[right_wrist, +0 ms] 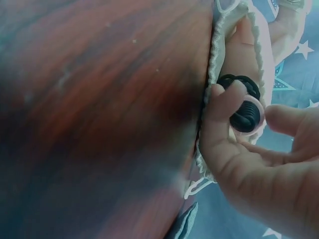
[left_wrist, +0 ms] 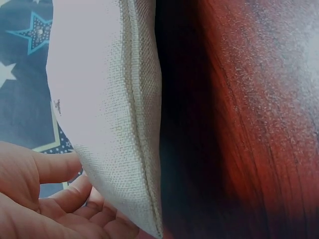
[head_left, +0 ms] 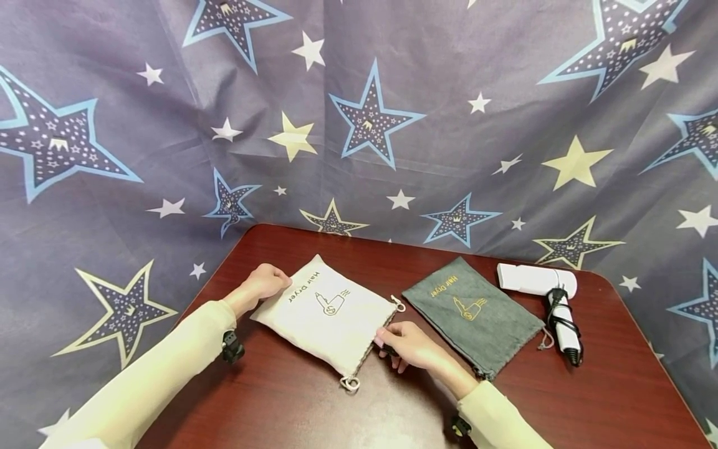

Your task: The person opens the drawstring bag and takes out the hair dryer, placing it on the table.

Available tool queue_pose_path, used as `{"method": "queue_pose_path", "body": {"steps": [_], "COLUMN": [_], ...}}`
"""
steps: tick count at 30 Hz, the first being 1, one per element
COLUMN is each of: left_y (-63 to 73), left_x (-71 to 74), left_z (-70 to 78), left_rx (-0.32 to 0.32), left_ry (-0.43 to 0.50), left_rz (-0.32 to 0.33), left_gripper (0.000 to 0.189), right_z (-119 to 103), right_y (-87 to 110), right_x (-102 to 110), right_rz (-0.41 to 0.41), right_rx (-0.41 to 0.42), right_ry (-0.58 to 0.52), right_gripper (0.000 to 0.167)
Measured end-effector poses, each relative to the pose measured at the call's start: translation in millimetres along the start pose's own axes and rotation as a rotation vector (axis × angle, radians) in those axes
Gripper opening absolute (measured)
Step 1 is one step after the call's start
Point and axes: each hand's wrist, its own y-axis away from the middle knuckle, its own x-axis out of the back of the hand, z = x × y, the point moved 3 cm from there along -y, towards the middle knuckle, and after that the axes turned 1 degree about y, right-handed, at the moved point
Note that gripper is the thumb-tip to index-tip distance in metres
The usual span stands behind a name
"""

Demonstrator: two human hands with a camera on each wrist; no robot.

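Observation:
A white drawstring bag (head_left: 331, 318) printed "Hair Dryer" lies bulging on the table. My left hand (head_left: 263, 284) pinches its far-left end; in the left wrist view the thumb (left_wrist: 60, 167) is against one side, with the fingers beneath. At the bag's mouth, my right hand (head_left: 412, 346) holds the end of a pink hair dryer (right_wrist: 256, 112) with a coiled black cord (right_wrist: 246, 117). Its index finger curls over the cord, thumb opposite. Most of the dryer is hidden inside the bag.
To the right lies a grey drawstring bag (head_left: 471, 315), also printed "Hair Dryer". Beyond it rests a white hair dryer (head_left: 533, 280) with its black cord wrapped round the handle. A star-patterned cloth (head_left: 359, 187) hangs behind the dark red table (head_left: 269, 386).

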Motion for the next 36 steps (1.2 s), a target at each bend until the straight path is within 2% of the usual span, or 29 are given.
{"method": "queue_pose_path", "body": {"steps": [13, 18, 27, 31, 36], "left_y": [-1.5, -1.7, 0.1, 1.3, 0.1], "left_x": [-0.6, 1.7, 2.5, 0.9, -0.4], "left_z": [0.2, 0.2, 1.4, 1.8, 2.1], "left_rx": [0.031, 0.019, 0.018, 0.021, 0.007], "left_ry": [0.017, 0.022, 0.029, 0.025, 0.020], "left_rz": [0.003, 0.012, 0.014, 0.019, 0.023], "left_gripper": [0.018, 0.016, 0.017, 0.017, 0.016], "right_z": [-1.0, -0.2, -1.8, -2.3, 0.1], "right_y": [0.2, 4.0, 3.0, 2.6, 2.4], "right_x": [0.2, 2.4, 2.1, 1.9, 3.3], "right_rz": [-0.037, -0.059, -0.014, -0.019, -0.044], "right_rx": [0.029, 0.045, -0.006, -0.033, -0.042], "right_ry": [-0.022, -0.020, 0.070, 0.056, -0.013], "right_gripper": [0.041, 0.041, 0.044, 0.045, 0.045]}}
